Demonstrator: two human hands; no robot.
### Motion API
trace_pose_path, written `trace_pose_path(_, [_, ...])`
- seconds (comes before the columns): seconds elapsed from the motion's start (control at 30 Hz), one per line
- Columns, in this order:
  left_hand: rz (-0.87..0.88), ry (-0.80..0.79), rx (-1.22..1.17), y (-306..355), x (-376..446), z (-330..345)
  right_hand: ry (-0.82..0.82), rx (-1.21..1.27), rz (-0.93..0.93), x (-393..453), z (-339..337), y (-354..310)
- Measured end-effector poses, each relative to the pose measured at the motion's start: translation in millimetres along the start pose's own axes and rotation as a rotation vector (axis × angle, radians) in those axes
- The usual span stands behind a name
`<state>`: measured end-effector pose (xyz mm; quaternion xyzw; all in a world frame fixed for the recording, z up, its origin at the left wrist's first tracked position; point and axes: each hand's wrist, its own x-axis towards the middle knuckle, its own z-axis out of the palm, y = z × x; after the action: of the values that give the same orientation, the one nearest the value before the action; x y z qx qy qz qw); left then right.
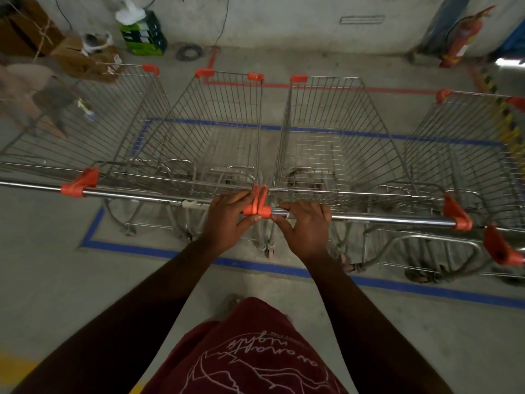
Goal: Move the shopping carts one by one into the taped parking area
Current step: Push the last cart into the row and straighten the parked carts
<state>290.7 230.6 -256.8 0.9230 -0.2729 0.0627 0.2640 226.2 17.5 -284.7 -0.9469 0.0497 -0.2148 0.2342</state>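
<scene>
Four wire shopping carts stand side by side across the middle of the frame, their chrome mesh baskets tapering away toward the grey concrete wall. The left-centre cart [216, 129] and the right-centre cart [326, 137] sit inside a rectangle of blue tape [136, 248] stuck flat on the dull concrete floor [56, 280]; a thinner red tape line [326, 87] runs beyond it, near the wall. The two handles are smooth polished steel tubes capped with orange plastic end brackets [257, 204], and those brackets meet at centre frame.

The left hand [227, 220] rests on the end of the left-centre cart's bar, fingers curled over the tube and thumb tip against the orange bracket. The right hand [304, 226] is on the right-centre cart's bar just beside the bracket, fingers bent loosely over the tube, thumb pointing inward.

In the upper left are worn cardboard boxes [28, 27] tied with string and a green crate [143, 35]. A red fire extinguisher [463, 38] leans in the upper right corner. A maroon printed shirt [250, 354] fills the lower centre.
</scene>
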Motion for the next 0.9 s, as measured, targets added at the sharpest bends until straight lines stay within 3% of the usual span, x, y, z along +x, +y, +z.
trace_pose_path(0.13, [-0.004,-0.014,0.046,0,-1,3,-0.025,-0.019,-0.012,1,-2,1])
trace_pose_path(0.23, [-0.019,-0.014,0.02,1,0,5,-0.024,0.098,0.044,2,-11,-4])
trace_pose_path(0.37, [-0.001,0.045,-0.087,17,2,9,0.121,0.227,0.141,-8,-53,5])
trace_pose_path(0.6, [0.263,-0.114,-0.397,93,28,43,0.247,0.325,0.266,-31,-119,42])
trace_pose_path(0.73, [0.32,-0.253,-0.423,135,45,60,0.218,0.325,0.265,-28,-147,58])
trace_pose_path(0.9, [0.363,-0.367,-0.452,194,71,102,0.047,0.191,0.047,-45,-209,103])
